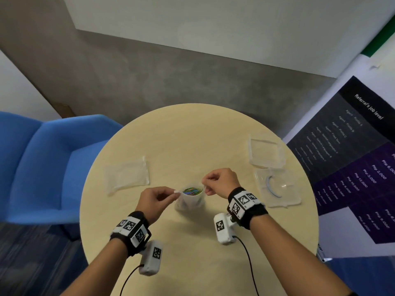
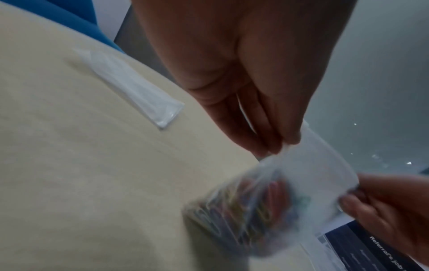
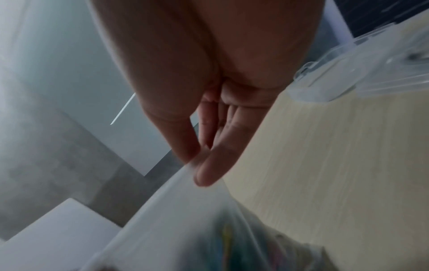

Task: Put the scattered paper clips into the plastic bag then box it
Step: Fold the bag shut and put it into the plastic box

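Observation:
A small clear plastic bag (image 1: pixel 189 202) stands at the middle of the round table, its mouth open upward. Coloured paper clips (image 1: pixel 192 190) fill its bottom, and they show blurred through the film as paper clips (image 2: pixel 246 210) in the left wrist view. My left hand (image 1: pixel 162 195) pinches the left rim of the bag's mouth. My right hand (image 1: pixel 215 182) pinches the right rim. The bag (image 2: pixel 301 176) hangs stretched between both hands. A clear plastic box (image 1: pixel 266 153) sits at the far right of the table, with its clear lid (image 1: pixel 277 190) lying nearer me.
A second flat empty plastic bag (image 1: pixel 127 176) lies on the left of the table (image 1: pixel 192 135). A blue armchair (image 1: pixel 42 167) stands left of the table. A dark printed banner (image 1: pixel 352 163) hangs at the right.

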Motion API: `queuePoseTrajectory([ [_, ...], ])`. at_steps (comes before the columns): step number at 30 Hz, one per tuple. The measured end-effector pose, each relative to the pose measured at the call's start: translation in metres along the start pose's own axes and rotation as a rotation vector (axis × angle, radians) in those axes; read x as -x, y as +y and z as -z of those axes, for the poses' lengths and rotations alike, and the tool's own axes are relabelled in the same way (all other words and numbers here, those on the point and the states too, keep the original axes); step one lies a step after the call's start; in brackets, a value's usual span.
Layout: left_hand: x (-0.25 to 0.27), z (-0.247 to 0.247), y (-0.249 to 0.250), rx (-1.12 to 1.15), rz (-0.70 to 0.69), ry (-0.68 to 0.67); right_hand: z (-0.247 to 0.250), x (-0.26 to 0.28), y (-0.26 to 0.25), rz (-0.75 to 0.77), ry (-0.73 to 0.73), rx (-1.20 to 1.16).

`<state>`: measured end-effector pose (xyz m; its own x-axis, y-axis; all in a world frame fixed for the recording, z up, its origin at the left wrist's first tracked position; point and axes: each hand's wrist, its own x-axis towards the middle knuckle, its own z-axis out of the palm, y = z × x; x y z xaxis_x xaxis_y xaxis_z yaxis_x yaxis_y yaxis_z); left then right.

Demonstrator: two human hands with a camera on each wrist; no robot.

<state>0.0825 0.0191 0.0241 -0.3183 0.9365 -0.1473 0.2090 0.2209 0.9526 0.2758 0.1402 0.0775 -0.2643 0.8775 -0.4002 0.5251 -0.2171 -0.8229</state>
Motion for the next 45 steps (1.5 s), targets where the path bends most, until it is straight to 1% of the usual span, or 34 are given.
queuePoseTrajectory([
  [2,-0.003,0.005,0.002,0.003,0.003,-0.04,0.011,0.001,0.006,-0.052,-0.072,0.002],
  [4,-0.004,0.005,0.005,-0.014,0.004,-0.114,0.016,0.002,0.013,-0.075,-0.129,0.054],
  [5,-0.003,0.003,0.005,-0.023,0.005,-0.149,0.017,0.001,0.017,-0.053,-0.132,0.13],
  [6,-0.003,0.0,0.005,-0.034,0.0,-0.174,0.018,-0.001,0.02,0.004,-0.115,0.252],
  [8,-0.002,-0.008,0.005,-0.057,-0.012,-0.188,0.018,-0.002,0.018,0.176,-0.078,0.498],
  [9,-0.001,-0.011,0.005,-0.06,-0.012,-0.18,0.017,0.0,0.014,0.27,-0.071,0.539],
  [10,-0.001,-0.013,0.006,-0.06,-0.011,-0.168,0.015,0.003,0.007,0.352,-0.08,0.517],
  [12,-0.001,-0.016,0.01,-0.072,-0.025,-0.129,0.006,0.008,-0.004,0.449,-0.142,0.447],
  [15,0.0,-0.016,0.018,-0.084,-0.06,-0.066,-0.007,0.007,-0.009,0.499,-0.223,0.455],
  [18,0.001,-0.012,0.022,-0.073,-0.066,-0.01,-0.013,0.002,-0.009,0.539,-0.233,0.502],
  [24,0.001,-0.011,0.016,-0.015,-0.044,0.071,-0.02,-0.006,-0.005,0.678,-0.236,0.581],
  [26,0.001,-0.011,0.013,0.003,-0.038,0.104,-0.014,-0.008,0.001,0.675,-0.238,0.609],
  [29,0.0,-0.008,0.006,0.033,-0.004,0.193,-0.002,-0.011,0.013,0.657,-0.205,0.638],
  [32,-0.004,-0.006,0.006,-0.015,0.003,0.207,-0.002,-0.012,0.013,0.661,-0.188,0.673],
  [36,-0.008,-0.005,0.008,-0.072,-0.05,0.124,-0.014,-0.006,0.001,0.674,-0.233,0.702],
  [39,-0.009,0.0,0.008,-0.178,-0.071,0.049,-0.014,-0.005,0.003,0.623,-0.263,0.687],
  [40,-0.009,0.002,0.01,-0.179,-0.067,0.021,-0.012,-0.004,0.007,0.597,-0.276,0.66],
  [42,-0.01,0.009,0.014,-0.103,-0.039,-0.063,-0.007,-0.001,0.014,0.537,-0.319,0.565],
  [45,-0.011,0.031,0.018,0.004,0.01,-0.218,0.007,0.008,0.022,0.42,-0.447,0.41],
])
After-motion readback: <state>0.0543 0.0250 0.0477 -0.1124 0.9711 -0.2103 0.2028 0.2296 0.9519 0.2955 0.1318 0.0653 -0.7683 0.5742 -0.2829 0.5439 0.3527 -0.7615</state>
